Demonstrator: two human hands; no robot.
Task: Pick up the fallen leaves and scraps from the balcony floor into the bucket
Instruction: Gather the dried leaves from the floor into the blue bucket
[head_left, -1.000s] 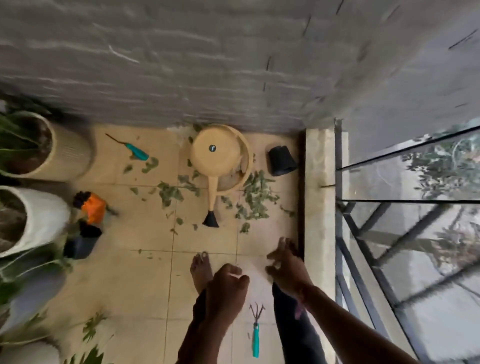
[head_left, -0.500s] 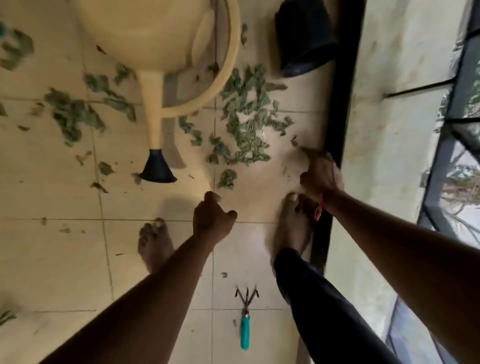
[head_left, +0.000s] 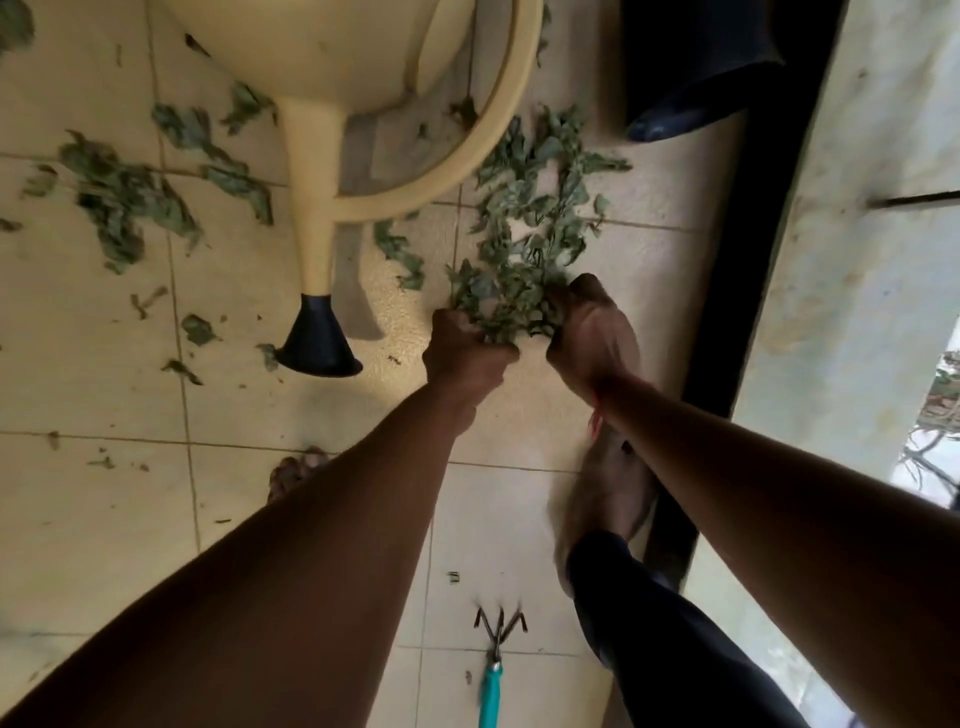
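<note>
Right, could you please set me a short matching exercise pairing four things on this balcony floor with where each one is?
Things:
1. watering can
2. hand rake
3. black pot
4. leaf pile

Places:
a. low in the view, between the person's legs, teal handle toward the bottom edge
b. top right, beside the dark strip along the ledge
c. its near end gripped by the left hand and right hand
d. top, left of centre, spout with black rose pointing toward the person

Pairs: 1-d, 2-a, 3-b, 4-c
</note>
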